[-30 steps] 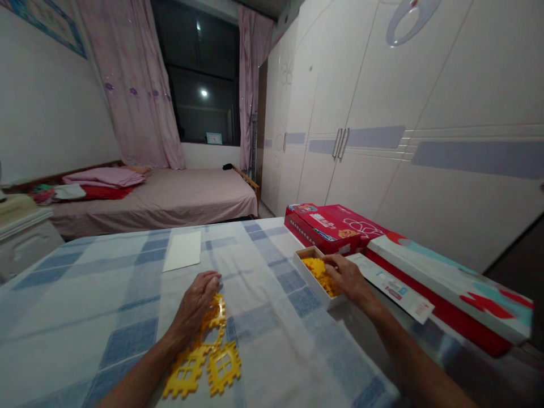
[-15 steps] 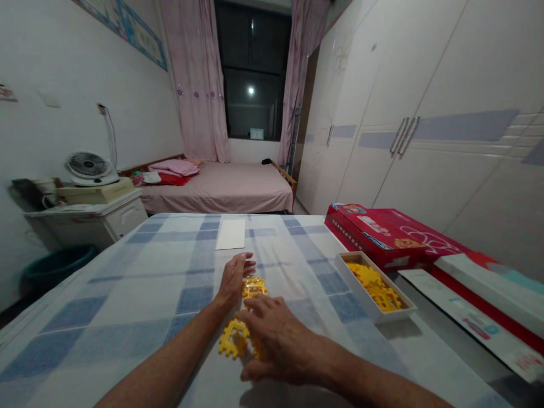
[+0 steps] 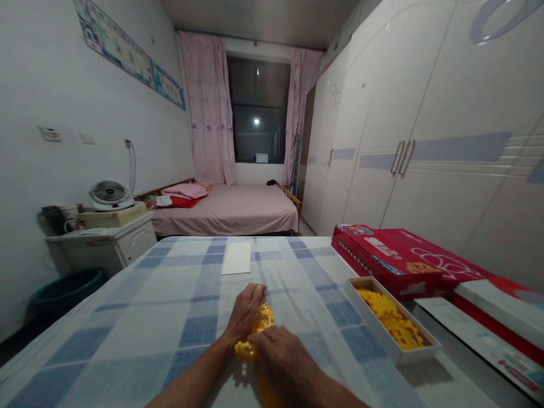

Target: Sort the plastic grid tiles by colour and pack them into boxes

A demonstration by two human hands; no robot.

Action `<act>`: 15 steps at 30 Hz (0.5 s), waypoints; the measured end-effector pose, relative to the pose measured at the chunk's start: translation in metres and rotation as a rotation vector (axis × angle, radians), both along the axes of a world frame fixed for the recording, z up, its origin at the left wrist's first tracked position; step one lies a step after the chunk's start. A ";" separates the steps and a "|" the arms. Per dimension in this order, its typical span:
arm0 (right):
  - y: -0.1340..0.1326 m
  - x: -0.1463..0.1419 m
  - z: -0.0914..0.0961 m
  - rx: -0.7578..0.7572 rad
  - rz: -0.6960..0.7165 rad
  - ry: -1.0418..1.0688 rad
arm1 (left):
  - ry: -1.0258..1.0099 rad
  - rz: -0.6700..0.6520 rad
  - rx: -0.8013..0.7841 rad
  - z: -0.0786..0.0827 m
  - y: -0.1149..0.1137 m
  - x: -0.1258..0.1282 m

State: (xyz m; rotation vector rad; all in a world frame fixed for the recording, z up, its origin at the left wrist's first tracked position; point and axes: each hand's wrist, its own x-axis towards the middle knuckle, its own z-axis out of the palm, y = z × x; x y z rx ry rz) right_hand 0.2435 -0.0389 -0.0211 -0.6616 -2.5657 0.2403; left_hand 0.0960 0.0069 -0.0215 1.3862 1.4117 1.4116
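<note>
A structure of yellow toothed plastic building pieces (image 3: 263, 318) is between my hands, over the checked cloth. My left hand (image 3: 246, 310) lies along its left and far side, with the fingers curled at the far end. My right hand (image 3: 284, 356) closes over the near part from the right, knuckles up. One yellow piece (image 3: 245, 351) sticks out to the left between my wrists. Below my right hand more yellow shows, blurred and partly covered. Most of my right fingertips and the joints between the pieces are hidden.
An open white box (image 3: 355, 292) of loose yellow pieces stands to the right. Behind it lies a red box (image 3: 382, 255), with a white panel (image 3: 480, 334) nearer. A white card (image 3: 237, 258) lies ahead on the blue-and-white cloth (image 3: 140, 317).
My right hand has gone from spread to closed over the near part of the yellow structure. The left-hand yellow piece has tilted from face-on to nearly edge-on. The camera view has tipped up.
</note>
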 end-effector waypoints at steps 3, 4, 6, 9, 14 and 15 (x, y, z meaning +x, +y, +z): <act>0.005 -0.001 0.001 -0.020 -0.156 0.023 | -0.090 0.020 -0.047 0.000 0.002 -0.003; 0.006 -0.001 0.002 -0.041 -0.189 0.047 | -0.135 0.025 -0.069 0.002 0.002 -0.004; 0.005 -0.001 0.003 -0.085 -0.220 0.113 | -0.237 0.029 -0.099 0.006 0.000 -0.004; 0.006 -0.002 0.000 -0.114 -0.254 0.176 | -0.354 0.043 -0.081 0.014 -0.005 -0.003; 0.013 -0.005 -0.018 -0.144 -0.281 0.084 | -0.270 0.019 -0.081 0.012 -0.007 0.000; 0.014 -0.005 -0.021 -0.158 -0.264 0.066 | -0.235 0.010 -0.077 0.010 -0.006 0.000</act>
